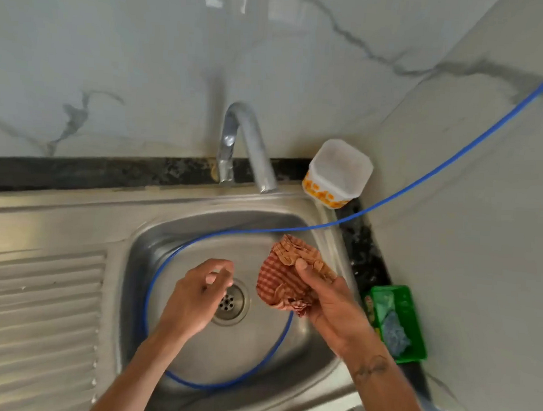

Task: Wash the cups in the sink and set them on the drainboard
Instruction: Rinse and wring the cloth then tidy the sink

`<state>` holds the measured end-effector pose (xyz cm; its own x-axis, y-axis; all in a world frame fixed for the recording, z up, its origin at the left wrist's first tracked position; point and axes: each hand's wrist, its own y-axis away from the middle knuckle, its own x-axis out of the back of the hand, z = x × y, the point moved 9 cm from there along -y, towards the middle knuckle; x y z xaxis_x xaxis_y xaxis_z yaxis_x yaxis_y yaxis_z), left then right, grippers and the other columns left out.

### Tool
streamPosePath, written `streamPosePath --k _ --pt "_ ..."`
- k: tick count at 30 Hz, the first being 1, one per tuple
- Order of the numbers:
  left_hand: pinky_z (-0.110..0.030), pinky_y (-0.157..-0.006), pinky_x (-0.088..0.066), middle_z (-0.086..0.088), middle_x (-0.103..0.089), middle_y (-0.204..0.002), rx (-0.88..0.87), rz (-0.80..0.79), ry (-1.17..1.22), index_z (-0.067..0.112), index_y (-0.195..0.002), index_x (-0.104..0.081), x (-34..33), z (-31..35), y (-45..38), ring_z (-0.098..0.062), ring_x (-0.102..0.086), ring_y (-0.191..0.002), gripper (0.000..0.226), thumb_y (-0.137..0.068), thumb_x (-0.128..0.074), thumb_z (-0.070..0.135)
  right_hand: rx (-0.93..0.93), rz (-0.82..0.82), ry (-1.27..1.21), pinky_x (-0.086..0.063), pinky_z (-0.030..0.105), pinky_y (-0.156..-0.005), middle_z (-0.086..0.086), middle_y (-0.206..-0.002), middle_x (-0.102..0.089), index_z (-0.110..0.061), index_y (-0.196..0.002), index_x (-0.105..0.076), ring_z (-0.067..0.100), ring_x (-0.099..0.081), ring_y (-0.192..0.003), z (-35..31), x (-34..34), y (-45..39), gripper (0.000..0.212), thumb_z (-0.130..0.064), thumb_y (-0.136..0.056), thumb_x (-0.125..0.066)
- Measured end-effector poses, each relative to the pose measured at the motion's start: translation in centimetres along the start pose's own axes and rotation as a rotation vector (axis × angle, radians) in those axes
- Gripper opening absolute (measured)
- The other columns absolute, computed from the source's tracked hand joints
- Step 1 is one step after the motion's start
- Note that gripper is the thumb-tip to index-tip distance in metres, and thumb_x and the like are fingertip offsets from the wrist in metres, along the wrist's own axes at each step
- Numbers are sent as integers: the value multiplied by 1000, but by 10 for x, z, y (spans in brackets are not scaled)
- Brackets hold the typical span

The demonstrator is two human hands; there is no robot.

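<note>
My right hand [331, 304] grips a crumpled red-and-orange checked cloth [283, 279] over the right side of the steel sink [188, 400]. My left hand [194, 296] hovers over the basin just left of the drain [231, 303], fingers loosely curled and holding nothing. The ribbed drainboard [34, 318] lies to the left of the basin. No cups are in view. The tap [248, 140] stands behind the basin with no water running.
A thin blue hose [424, 179] comes from the upper right and loops around inside the basin. A white plastic container [339, 173] with orange print sits at the back right corner. A green tray [398, 322] with scrubbers rests on the dark counter at right.
</note>
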<state>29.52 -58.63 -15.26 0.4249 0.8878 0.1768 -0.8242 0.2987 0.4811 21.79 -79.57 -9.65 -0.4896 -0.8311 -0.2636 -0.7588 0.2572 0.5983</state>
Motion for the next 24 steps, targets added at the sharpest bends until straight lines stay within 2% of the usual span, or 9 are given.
streamPosePath --k 3,7,9,10,13,15,17,21,24 --pt "-44 -90 -60 15 -80 -91 -2 11 36 42 -104 -72 -7 14 -5 -2 -76 -80 18 -93 -62 53 210 101 189 -59 53 -96 13 -115 -78 -10 -122 -76 31 -76 -105 -72 13 -6 26 -15 -97 -69" --pt "-22 -76 -58 9 -80 -88 -11 37 59 31 -110 -72 -10 23 -7 -3 -75 -77 13 -104 -61 36 536 290 667 -64 31 -80 1 -93 -81 -14 -112 -77 11 -79 -84 -176 21 -25 20 -25 -95 -76" --pt "-27 -80 -59 14 -79 -87 -4 42 39 36 -106 -71 -11 25 -8 -2 -75 -77 11 -105 -60 34 644 315 958 -59 17 -69 -7 -83 -77 -20 -105 -74 -1 -73 -69 -211 11 -48 12 -26 -95 -75" --pt "-31 -83 -59 17 -79 -87 -1 37 31 38 -104 -70 -12 26 -9 -2 -75 -77 11 -104 -60 33 674 326 1078 -59 19 -67 -7 -84 -76 -22 -107 -74 2 -73 -67 -224 7 -64 12 -26 -95 -75" --pt "-34 -85 -59 17 -79 -87 2 35 1 40 -102 -70 -10 32 -11 0 -74 -77 11 -104 -60 36 650 349 1393 -62 40 -78 3 -99 -77 -27 -115 -75 27 -75 -84 -238 5 -125 23 -22 -92 -71" --pt "-34 -82 -59 14 -79 -89 -16 51 -9 42 -101 -70 -4 38 -11 1 -74 -78 10 -103 -60 40 549 355 1542 -56 36 -78 4 -96 -73 -25 -106 -75 31 -70 -85 -234 4 -154 18 -35 -95 -65" --pt "-30 -79 -57 11 -79 -91 -43 68 -8 43 -100 -69 2 46 -10 1 -74 -79 12 -98 -59 49 497 348 1648 -51 35 -77 4 -93 -67 -24 -103 -72 30 -63 -82 -227 -1 -169 31 -52 -95 -59" --pt "-12 -68 -52 6 -78 -94 -69 97 -16 37 -104 -67 13 57 -8 6 -72 -82 11 -106 -57 35 493 295 1904 -48 35 -76 11 -113 -70 -18 -118 -68 35 -68 -102 -211 -6 -188 34 -44 -98 -60" --pt "-27 -77 -56 6 -79 -94 -57 125 -52 39 -102 -68 21 55 -9 0 -74 -82 12 -105 -57 38 436 154 1914 -53 35 -84 8 -114 -72 -19 -113 -73 32 -67 -106 -205 -7 -197 23 -31 -97 -62"
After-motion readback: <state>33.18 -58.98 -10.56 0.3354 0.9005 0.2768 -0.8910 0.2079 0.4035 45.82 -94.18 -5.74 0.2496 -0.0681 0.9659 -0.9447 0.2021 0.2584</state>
